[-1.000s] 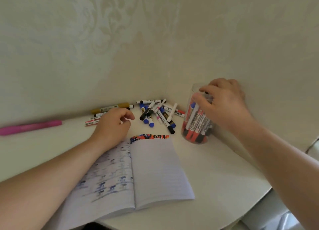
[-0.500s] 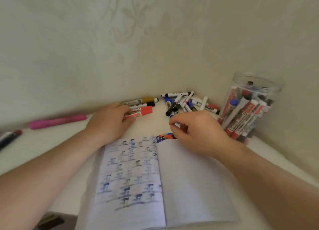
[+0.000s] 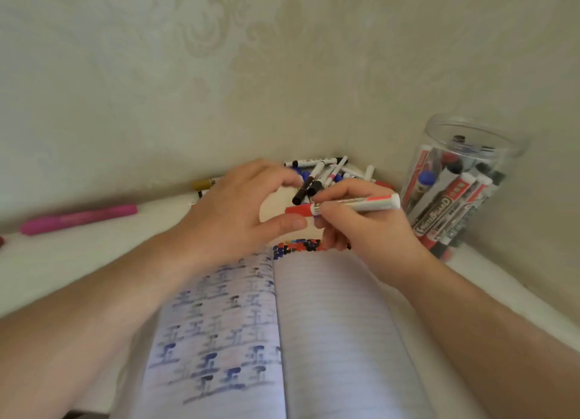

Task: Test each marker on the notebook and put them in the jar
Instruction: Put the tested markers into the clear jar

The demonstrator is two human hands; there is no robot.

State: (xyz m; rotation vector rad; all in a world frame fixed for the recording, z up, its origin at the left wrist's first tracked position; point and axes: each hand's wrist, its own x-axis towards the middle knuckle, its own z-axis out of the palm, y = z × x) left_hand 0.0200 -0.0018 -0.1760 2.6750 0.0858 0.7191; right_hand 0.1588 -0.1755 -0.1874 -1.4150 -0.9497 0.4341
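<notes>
In the head view, our right hand [image 3: 361,227] grips a red whiteboard marker [image 3: 345,206] at frame centre, fingers curled round its barrel. The marker lies nearly level, its red cap toward frame left and its white end toward the jar [image 3: 455,192] at right. Our left hand [image 3: 232,211] arches beside it, fingers spread and bent, thumb tip just under the cap (whether it touches, we cannot tell). Both forearms reach in from the lower corners over the open notebook [image 3: 329,324]. Loose markers [image 3: 317,175] lie heaped behind the hands; a pink marker [image 3: 78,219] lies at left.
</notes>
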